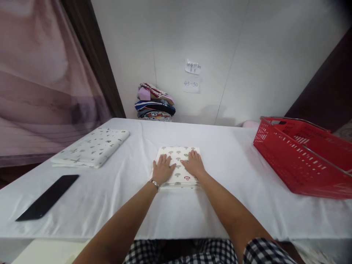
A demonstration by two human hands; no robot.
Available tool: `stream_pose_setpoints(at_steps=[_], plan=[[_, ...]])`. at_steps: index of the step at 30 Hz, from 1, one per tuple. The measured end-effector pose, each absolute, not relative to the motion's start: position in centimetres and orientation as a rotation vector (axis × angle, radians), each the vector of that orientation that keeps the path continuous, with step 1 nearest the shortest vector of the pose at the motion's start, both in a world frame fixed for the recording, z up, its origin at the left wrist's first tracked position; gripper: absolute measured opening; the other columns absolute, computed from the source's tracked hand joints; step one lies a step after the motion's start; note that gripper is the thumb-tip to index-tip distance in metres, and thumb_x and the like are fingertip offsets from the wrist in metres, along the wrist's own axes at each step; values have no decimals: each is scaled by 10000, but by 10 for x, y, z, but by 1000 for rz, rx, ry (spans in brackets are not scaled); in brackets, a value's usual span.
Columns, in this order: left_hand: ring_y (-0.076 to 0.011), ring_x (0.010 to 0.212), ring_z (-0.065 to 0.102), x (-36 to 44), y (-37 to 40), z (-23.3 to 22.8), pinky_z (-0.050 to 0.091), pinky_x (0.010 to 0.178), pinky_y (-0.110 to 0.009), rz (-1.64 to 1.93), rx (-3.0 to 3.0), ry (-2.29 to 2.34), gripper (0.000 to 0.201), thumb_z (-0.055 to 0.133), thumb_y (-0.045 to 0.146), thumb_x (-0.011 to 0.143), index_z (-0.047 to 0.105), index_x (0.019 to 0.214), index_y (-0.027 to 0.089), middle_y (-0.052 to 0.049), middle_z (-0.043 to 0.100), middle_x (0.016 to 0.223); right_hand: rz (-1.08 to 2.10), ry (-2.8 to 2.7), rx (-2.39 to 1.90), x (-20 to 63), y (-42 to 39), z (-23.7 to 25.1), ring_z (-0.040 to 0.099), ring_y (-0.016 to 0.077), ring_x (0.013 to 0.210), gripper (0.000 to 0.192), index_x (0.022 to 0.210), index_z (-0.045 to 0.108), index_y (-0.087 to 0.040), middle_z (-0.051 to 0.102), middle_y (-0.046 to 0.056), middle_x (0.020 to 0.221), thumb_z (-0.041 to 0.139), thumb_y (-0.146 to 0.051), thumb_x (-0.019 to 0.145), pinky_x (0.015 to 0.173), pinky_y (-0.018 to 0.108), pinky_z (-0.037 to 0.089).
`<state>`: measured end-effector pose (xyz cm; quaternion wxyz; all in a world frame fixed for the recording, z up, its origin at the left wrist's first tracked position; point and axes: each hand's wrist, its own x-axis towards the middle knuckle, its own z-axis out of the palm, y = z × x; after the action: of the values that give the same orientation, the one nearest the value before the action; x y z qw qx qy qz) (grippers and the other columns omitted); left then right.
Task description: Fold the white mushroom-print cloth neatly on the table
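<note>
A folded white cloth [178,171] printed with grey mushrooms and small red and green marks lies flat on the white-covered table in front of me. My left hand [162,170] rests flat on its left side, fingers spread, a silver bracelet at the wrist. On its right side, my right hand [194,164] lies palm down with fingers stretched out. Both hands press on the top of the cloth without gripping it.
A second folded cloth [93,148] with small prints lies at the left. Nearer me is a black phone [48,198]. The red basket [297,157] stands at the right. Behind the white tablecloth's [220,146] far edge, folded clothes [155,104] are stacked against the wall.
</note>
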<state>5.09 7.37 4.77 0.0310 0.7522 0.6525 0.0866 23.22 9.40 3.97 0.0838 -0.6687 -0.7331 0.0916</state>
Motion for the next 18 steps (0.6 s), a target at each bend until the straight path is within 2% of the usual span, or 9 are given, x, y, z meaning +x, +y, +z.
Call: stream_pose_setpoints(at_steps=[6,12,18], plan=[[-286,1395,172,56,98,50,178,1079,-575,336,2330,2072,575,275,503,908,369,1394,210,-98,238,1512,219,-2185,-1968,231,92,38,64,277,1407,830,1433,248,-21,154,169,1519,219,-639,879,1122,385,43],[-301,1393,172,57,103,36,202,1060,-590,336,2307,2103,608,267,514,894,360,1400,191,-104,244,1509,391,-2163,-2024,216,105,52,51,272,1409,818,1446,217,-46,119,156,1528,243,-633,877,1118,388,57],[-304,1389,189,55,101,40,225,1057,-577,332,2317,2089,602,262,518,898,365,1401,202,-109,258,1503,358,-2239,-1902,207,128,53,57,250,1409,799,1448,216,-71,128,140,1530,253,-628,877,1116,395,36]])
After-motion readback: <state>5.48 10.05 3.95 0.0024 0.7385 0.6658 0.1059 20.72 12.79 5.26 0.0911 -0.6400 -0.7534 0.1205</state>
